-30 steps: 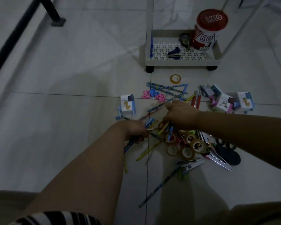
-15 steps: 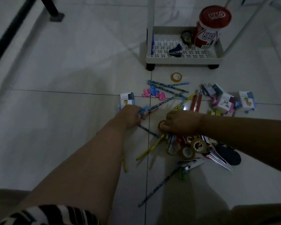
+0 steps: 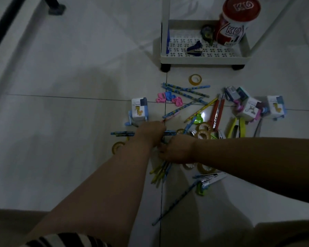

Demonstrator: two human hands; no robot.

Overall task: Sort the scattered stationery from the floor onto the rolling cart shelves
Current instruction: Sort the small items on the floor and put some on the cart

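Stationery lies scattered on the white tiled floor in front of the white rolling cart (image 3: 203, 58). My left hand (image 3: 151, 131) grips a few blue pencils (image 3: 121, 134) that stick out sideways from both sides of the fist. Just to its right and nearer me, my right hand (image 3: 177, 150) grips a bundle of yellow and blue pencils (image 3: 160, 172) whose ends fan out below it. The two hands almost touch. More blue pencils (image 3: 185, 91) lie loose beyond the hands.
The cart's bottom shelf holds a red canister (image 3: 234, 24), a blue staple remover (image 3: 194, 49) and a tape dispenser (image 3: 207, 33). On the floor lie tape rolls (image 3: 195, 79), sharpener boxes (image 3: 139, 109), pink clips (image 3: 169, 99), a stapler (image 3: 210, 179) and a long pencil (image 3: 175, 204).
My right hand has moved left and toward me and now holds a bundle of pencils. My left hand has turned its blue pencils crosswise. The view has shifted closer to the pile.
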